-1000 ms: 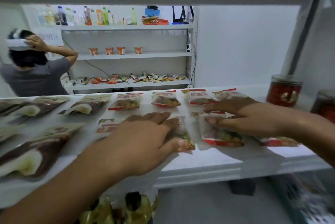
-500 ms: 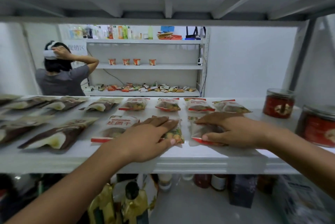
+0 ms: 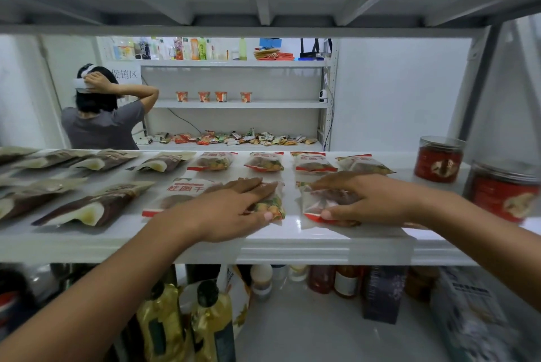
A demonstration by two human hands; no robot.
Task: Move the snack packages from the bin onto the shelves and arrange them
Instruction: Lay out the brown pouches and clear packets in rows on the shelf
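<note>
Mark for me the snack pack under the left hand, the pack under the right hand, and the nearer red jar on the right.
Pack under left hand [image 3: 270, 205]: head view, its printed lower corner beside the thumb.
Pack under right hand [image 3: 314, 200]: head view, its clear left part.
Nearer red jar [image 3: 503, 194]: head view, its red side wall.

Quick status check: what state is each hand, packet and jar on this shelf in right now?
Left hand: flat, pressing clear red-edged snack packet.
Right hand: gripping crinkled clear snack packet.
Back-row red-edged packets: lying flat.
Brown pouches: lying flat.
Red-filled clear jars: upright, lidded.
</note>
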